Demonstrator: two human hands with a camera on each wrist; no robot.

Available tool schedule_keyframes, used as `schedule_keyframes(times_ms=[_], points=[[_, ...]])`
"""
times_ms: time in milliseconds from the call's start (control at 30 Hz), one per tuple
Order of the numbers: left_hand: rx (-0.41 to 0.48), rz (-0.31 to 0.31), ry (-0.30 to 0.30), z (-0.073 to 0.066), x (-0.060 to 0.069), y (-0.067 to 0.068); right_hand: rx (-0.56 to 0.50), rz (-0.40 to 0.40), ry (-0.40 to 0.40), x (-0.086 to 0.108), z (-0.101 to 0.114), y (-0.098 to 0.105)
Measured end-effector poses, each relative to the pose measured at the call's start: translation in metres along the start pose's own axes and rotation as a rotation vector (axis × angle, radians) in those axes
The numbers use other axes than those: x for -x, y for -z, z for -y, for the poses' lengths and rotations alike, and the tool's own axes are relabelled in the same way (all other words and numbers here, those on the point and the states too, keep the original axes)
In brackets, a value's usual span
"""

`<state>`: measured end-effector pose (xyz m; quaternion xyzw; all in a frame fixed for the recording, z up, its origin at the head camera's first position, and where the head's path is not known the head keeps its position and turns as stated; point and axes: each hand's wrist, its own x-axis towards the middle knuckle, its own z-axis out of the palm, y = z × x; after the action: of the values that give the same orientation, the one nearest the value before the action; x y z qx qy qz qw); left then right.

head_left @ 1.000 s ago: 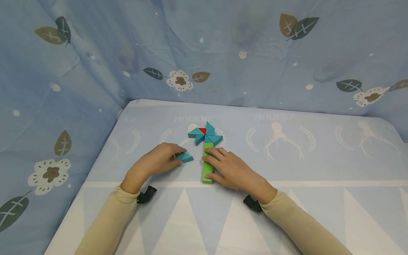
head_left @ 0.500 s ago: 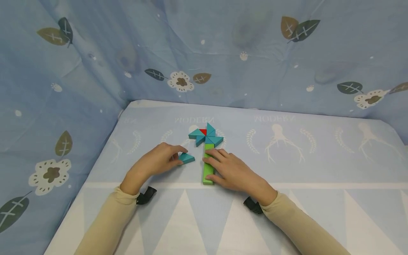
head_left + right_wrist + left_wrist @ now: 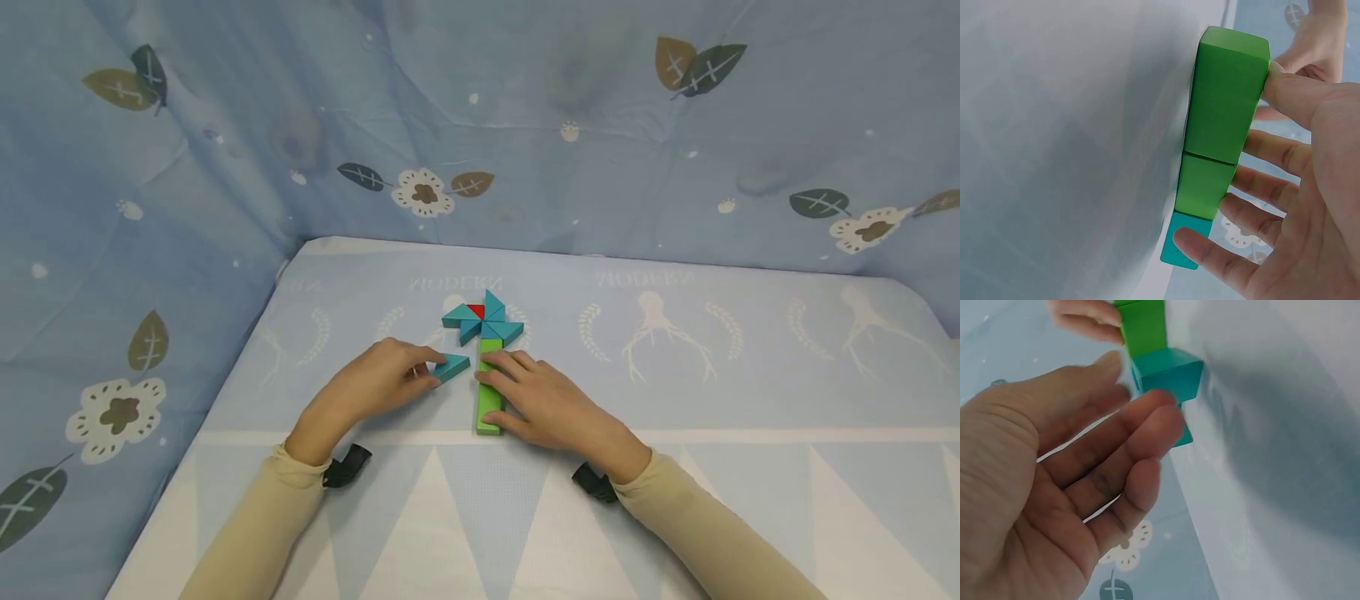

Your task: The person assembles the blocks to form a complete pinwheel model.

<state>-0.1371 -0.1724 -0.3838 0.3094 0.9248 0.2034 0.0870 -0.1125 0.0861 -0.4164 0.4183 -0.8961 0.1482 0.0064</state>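
Observation:
In the head view my left hand [image 3: 371, 383] pinches a teal triangular block [image 3: 452, 367] between thumb and fingertips, just left of a green column. That column is made of two green blocks end to end, a longer one [image 3: 1225, 100] and a shorter one [image 3: 1204, 184], lying on the table. My right hand [image 3: 551, 404] rests on them from the right, its fingers spread along the column and its thumb at the near end. Beyond the column lies a pinwheel of several teal triangular blocks [image 3: 494, 312] with a red triangular block [image 3: 476, 310] among them.
A patterned cloth [image 3: 705, 367] covers the table. Blue fabric [image 3: 525, 108] with leaves and flowers hangs behind it and on the left. Dark wrist-worn pieces [image 3: 347, 466] show below both wrists.
My left hand has shifted slightly right with the teal triangular block, which has turned and come closer to the green column. The right hand and the pinwheel stay in place.

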Motion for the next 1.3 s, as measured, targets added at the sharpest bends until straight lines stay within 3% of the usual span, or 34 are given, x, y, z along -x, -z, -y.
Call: schedule_keyframes(times_ms=[100,200,433,700,967,1300], points=[[0.007,0.045,-0.004,-0.001,0.0,0.001,-0.001,0.006,-0.004,-0.001,0.0,0.001],[0.009,0.05,-0.021,-0.004,-0.002,-0.003,0.002,0.011,-0.005,0.0,0.0,0.001],[-0.057,-0.018,-0.063,-0.011,-0.004,-0.013,0.008,-0.004,0.012,0.001,-0.001,0.0],[-0.195,-0.106,-0.132,-0.015,0.004,-0.002,0.012,0.003,0.012,0.0,-0.001,0.0],[-0.282,0.024,-0.113,-0.026,0.007,-0.002,-0.003,0.009,0.01,0.0,-0.001,0.0],[-0.322,-0.009,-0.132,-0.024,0.002,-0.012,-0.009,0.017,-0.017,-0.001,-0.001,0.001]])
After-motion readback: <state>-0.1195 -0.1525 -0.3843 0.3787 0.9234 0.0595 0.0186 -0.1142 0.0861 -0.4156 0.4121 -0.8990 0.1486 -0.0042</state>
